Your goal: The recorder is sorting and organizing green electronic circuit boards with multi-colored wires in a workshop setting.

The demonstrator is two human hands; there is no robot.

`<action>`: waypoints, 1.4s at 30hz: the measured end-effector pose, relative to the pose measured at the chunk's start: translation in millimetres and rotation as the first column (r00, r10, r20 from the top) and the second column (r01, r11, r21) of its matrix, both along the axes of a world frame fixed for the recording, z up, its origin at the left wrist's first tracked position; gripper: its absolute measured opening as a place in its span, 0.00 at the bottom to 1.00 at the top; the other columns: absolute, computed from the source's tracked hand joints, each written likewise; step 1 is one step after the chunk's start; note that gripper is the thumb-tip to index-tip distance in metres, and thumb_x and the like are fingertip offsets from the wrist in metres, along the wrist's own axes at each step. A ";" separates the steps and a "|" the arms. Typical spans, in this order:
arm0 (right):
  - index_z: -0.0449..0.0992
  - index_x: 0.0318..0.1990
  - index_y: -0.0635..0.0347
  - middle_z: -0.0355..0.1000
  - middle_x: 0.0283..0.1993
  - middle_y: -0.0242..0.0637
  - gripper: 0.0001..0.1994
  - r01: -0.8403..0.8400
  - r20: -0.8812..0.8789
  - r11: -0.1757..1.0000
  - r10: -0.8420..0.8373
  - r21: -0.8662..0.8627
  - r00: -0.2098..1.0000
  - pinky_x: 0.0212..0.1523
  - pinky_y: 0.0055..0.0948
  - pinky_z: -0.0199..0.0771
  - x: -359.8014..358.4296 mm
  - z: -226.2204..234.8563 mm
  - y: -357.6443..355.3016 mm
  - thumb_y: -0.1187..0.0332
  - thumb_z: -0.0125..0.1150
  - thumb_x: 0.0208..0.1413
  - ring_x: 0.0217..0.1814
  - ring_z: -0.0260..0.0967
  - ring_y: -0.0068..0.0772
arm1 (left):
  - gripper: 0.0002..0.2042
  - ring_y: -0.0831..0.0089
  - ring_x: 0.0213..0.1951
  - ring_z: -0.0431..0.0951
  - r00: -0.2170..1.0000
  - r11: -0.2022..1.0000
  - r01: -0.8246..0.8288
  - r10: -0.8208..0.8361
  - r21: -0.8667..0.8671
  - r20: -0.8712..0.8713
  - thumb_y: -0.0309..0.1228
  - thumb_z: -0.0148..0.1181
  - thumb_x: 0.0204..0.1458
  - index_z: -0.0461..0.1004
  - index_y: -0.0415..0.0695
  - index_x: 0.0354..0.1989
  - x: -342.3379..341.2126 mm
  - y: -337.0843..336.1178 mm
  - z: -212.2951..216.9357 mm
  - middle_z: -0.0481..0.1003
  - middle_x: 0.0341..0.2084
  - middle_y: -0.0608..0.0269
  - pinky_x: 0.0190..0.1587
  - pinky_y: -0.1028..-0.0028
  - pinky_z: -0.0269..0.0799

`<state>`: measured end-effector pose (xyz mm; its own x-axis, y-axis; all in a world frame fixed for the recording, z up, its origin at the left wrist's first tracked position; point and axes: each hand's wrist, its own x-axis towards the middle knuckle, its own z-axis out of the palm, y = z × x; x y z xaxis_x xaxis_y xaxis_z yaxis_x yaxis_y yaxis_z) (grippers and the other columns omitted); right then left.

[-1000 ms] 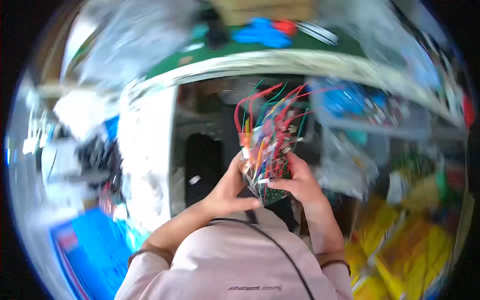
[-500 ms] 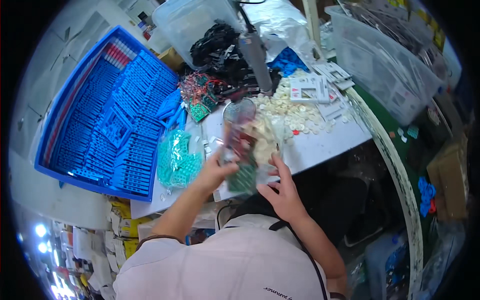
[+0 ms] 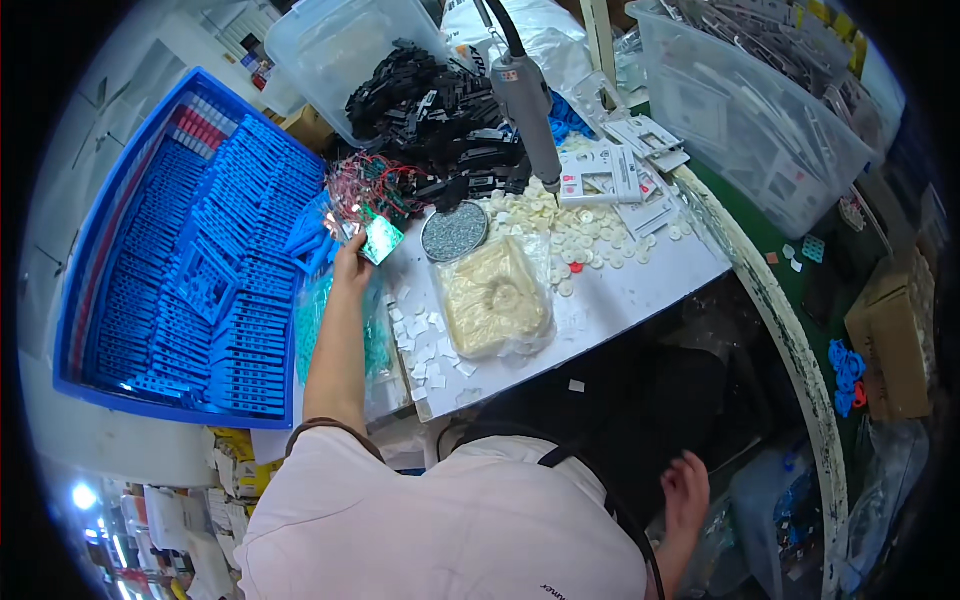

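Observation:
My left hand (image 3: pixel 350 262) reaches across the table's left side, fingers closed at the edge of a shiny green circuit board (image 3: pixel 383 240). That board lies at the near end of a tangle of red-wired boards (image 3: pixel 368 188). My right hand (image 3: pixel 686 490) hangs low off the table's front edge, fingers loosely bent and apart, with nothing visible in it. A clear bag of cream-coloured parts (image 3: pixel 495 297) lies on the table between them. Behind it stands a round dish of small grey metal pieces (image 3: pixel 455 232). Small white squares (image 3: pixel 432 350) are scattered beside the bag.
A blue crate of blue plastic parts (image 3: pixel 75 330) stands left, next to a bag of teal parts (image 3: pixel 340 325). A grey electric screwdriver (image 3: pixel 527 115) hangs over cream discs (image 3: pixel 595 243), near white panels (image 3: pixel 600 178). Black parts (image 3: pixel 440 120) pile behind; a clear bin (image 3: pixel 740 120) is right.
My hands have parted from above the cream parts' bag, where they held a green board-like thing. The left went far left to the wired boards; the right dropped down and right.

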<state>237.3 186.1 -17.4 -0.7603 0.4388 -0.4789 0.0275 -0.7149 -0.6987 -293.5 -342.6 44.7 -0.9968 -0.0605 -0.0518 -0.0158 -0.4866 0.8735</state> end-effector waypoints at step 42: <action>0.76 0.49 0.53 0.72 0.50 0.48 0.20 -0.025 0.979 0.980 -0.195 0.197 0.060 0.55 0.42 0.69 313.0 -452.1 -217.7 0.63 0.62 0.46 0.53 0.69 0.51 | 0.16 0.85 0.07 0.54 0.742 -0.625 0.123 -0.458 -0.771 0.490 0.47 0.55 0.56 0.63 0.52 0.23 151.8 376.4 158.1 0.57 0.09 0.75 0.07 0.80 0.43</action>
